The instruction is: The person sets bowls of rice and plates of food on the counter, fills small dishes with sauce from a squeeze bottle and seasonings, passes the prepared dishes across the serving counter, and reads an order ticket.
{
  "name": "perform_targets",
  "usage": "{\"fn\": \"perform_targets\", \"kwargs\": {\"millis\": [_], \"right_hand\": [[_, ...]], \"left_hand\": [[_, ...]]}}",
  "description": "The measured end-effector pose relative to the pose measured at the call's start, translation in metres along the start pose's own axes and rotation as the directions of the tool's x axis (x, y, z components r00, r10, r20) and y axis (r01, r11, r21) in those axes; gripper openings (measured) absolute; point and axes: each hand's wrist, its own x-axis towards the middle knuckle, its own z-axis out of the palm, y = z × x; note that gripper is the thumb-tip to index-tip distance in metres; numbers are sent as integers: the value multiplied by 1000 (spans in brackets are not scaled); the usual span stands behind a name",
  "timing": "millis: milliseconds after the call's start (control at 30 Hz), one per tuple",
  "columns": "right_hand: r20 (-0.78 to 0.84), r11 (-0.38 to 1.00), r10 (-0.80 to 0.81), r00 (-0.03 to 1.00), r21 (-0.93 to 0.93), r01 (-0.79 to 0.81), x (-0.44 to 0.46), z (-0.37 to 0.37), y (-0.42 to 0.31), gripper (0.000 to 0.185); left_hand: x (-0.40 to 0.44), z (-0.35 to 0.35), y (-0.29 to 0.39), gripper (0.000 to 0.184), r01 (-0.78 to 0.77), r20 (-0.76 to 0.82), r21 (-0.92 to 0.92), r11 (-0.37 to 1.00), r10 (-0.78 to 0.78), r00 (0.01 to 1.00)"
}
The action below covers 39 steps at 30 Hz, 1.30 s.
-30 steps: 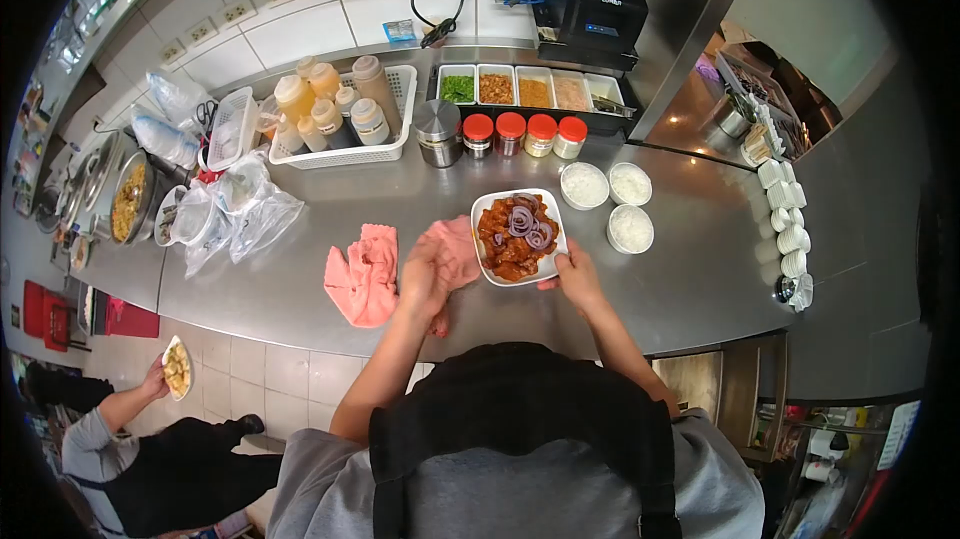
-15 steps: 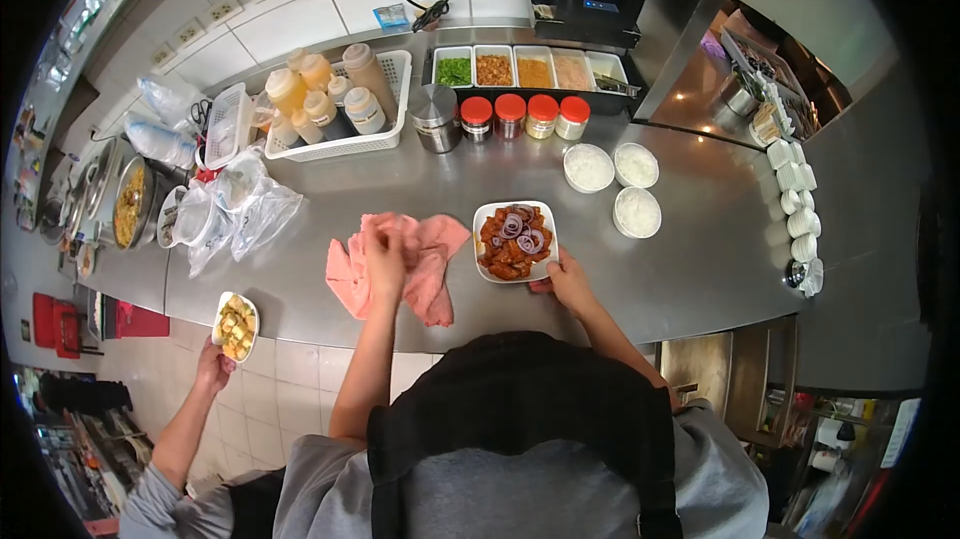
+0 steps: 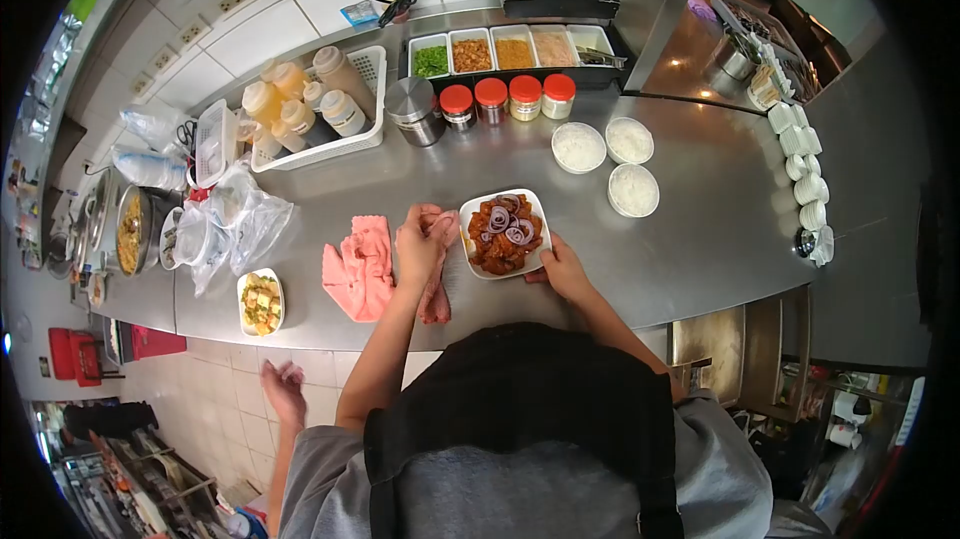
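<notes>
My left hand (image 3: 422, 241) is closed on a pink cloth (image 3: 437, 289), part of which hangs below the fingers beside the dish. With my right hand (image 3: 562, 269) I grip the lower right edge of a white square dish (image 3: 463, 224). The dish holds glazed reddish-brown pieces (image 3: 503, 251) topped with purple onion rings (image 3: 499, 219). A second pink cloth (image 3: 362, 274) lies on the steel counter, left of my left hand. Three bowls of white rice (image 3: 579, 148) stand to the upper right of the dish.
A co-worker's hand (image 3: 284, 389) is below a white dish of cubed food (image 3: 261, 303) at the counter's front left. Plastic bags (image 3: 235, 224), a basket of bottles (image 3: 345, 144), red-lidded jars (image 3: 491, 94) and a topping tray (image 3: 395, 64) stand behind. Stacked small dishes (image 3: 806, 187) line the right.
The co-worker's dish now sits on the counter and their hand has let go. My left hand has moved right with one pink cloth, away from the other, up to the dish of glazed pieces.
</notes>
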Motion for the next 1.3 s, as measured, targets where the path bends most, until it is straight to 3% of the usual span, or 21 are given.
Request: {"fn": "perform_targets", "kwargs": {"millis": [67, 167, 367, 467, 567, 767, 833, 867, 967, 1067, 1300], "right_hand": [[6, 1000, -5, 1000, 0, 5, 2, -1, 1, 51], [6, 1000, -19, 1000, 5, 19, 3, -2, 4, 51], [-42, 999, -32, 999, 29, 33, 3, 2, 4, 50], [-33, 999, -36, 999, 10, 37, 3, 2, 3, 50], [-24, 999, -29, 999, -24, 29, 1, 3, -2, 49], [-59, 1000, -16, 998, 0, 16, 3, 4, 4, 45], [-80, 1000, -22, 997, 2, 23, 1, 8, 0, 44], [-86, 1000, -13, 996, 12, 14, 1, 9, 0, 44], [-106, 999, 12, 994, 44, -8, 1, 11, -1, 43], [-117, 998, 20, 993, 56, -14, 1, 11, -1, 43], [-147, 995, 13, 989, 97, 1, 4, 11, 5, 42]], "left_hand": [[-3, 0, 33, 14, -35, 29, 208, 977, 30, 999], [-1, -3, 34, 16, -381, 262, 374, 845, 298, 918], [-5, -9, 19, 18, -504, 386, 320, 802, 376, 842], [-5, -8, 11, 20, -501, 351, 339, 796, 387, 853], [-8, -13, 14, 22, -563, 473, 377, 735, 370, 799], [-9, -16, 12, 16, -597, 553, 427, 679, 326, 767], [-14, -13, 39, 13, -195, 424, 384, 902, 15, 906], [-16, -11, 48, 12, 28, 371, 335, 942, -159, 915], [-19, -13, 28, 10, -183, 446, 305, 935, 30, 895], [-20, -18, 14, 13, -472, 561, 382, 794, 207, 801], [-20, -15, 12, 23, -491, 544, 292, 821, 280, 791]]}}
